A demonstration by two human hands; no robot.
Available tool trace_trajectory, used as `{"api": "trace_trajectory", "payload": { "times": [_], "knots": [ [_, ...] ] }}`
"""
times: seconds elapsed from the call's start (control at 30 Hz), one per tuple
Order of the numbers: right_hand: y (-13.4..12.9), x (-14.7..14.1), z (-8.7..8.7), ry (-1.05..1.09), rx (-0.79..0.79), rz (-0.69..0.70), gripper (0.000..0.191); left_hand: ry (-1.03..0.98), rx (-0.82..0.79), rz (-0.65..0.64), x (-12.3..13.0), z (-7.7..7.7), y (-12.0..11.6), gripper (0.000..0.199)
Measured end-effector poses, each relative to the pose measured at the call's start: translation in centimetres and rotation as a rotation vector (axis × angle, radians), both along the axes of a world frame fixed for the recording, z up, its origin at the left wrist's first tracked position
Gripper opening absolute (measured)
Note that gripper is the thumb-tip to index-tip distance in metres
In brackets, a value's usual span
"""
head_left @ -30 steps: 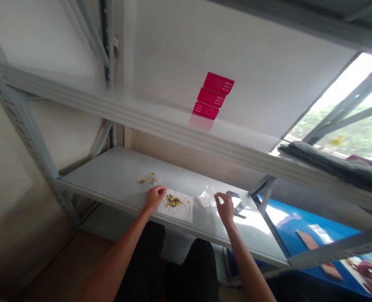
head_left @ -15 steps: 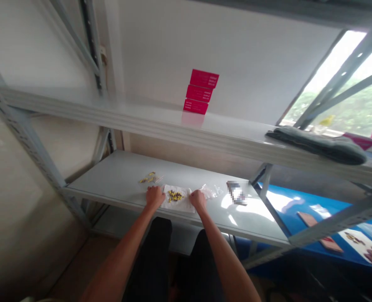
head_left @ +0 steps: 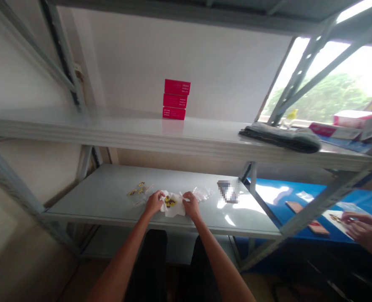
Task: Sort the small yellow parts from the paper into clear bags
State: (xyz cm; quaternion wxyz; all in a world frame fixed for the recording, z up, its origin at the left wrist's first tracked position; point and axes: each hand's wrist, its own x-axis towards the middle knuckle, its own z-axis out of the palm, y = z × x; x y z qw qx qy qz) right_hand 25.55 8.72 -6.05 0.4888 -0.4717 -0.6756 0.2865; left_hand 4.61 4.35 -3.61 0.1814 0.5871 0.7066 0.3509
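Note:
Between my hands a white paper sheet (head_left: 175, 211) is gathered up at its sides, with several small yellow and dark pieces (head_left: 170, 202) heaped in its middle. My left hand (head_left: 155, 203) pinches the sheet's left edge, and my right hand (head_left: 191, 204) pinches the right one. Left of the sheet, more yellow and dark pieces (head_left: 137, 189) lie on or in clear plastic on the grey shelf (head_left: 107, 188). Crumpled clear plastic (head_left: 203, 193) rests just beyond my right hand.
A blurred-out flat object (head_left: 228, 191) lies on the shelf at right. Above, another shelf holds stacked red boxes (head_left: 174, 101) and a dark folded cloth (head_left: 280, 137). At far right, another person's hands (head_left: 359, 226) are over a blue table (head_left: 271, 188) with a pinkish slab (head_left: 308, 218).
Both my hands have drawn the paper's sides up and inward, so it is now crumpled around the pieces. The view has shifted, and the other person's hands show more fully.

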Motion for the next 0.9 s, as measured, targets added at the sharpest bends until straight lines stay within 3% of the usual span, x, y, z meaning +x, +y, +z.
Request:
{"api": "trace_trajectory", "payload": {
  "times": [0.1, 0.2, 0.3, 0.4, 0.5, 0.67, 0.9],
  "knots": [
    [0.2, 0.0, -0.2, 0.142, -0.008, -0.005, 0.018, -0.177, 0.018, -0.049, -0.3, -0.4, 0.0, 0.04],
    [0.3, 0.0, -0.4, 0.239, -0.03, -0.009, 0.017, -0.39, 0.034, -0.017, -0.6, -0.9, -0.2, 0.042],
    [0.2, 0.1, -0.7, 0.23, -0.043, -0.01, 0.02, -0.413, 0.077, 0.009, -0.7, -1.4, -0.3, 0.036],
    [-0.2, 0.1, -0.8, 0.123, 0.014, -0.052, 0.025, -0.316, 0.101, 0.007, -0.9, -1.4, -0.3, 0.03],
    [-0.7, 0.2, -0.7, 0.008, 0.1, -0.153, 0.027, -0.053, 0.157, 0.001, -1.6, -1.0, -0.6, 0.028],
    [-1.4, 0.3, -0.6, -0.02, 0.139, -0.345, 0.032, 0.404, 0.289, 0.152, -4.5, -0.5, -1.2, 0.03],
    [-1.3, 0.3, -0.9, 0.026, 0.109, -0.35, 0.031, 0.493, 0.219, 0.2, -6.9, -1.3, -0.7, 0.021]
  ]
}}
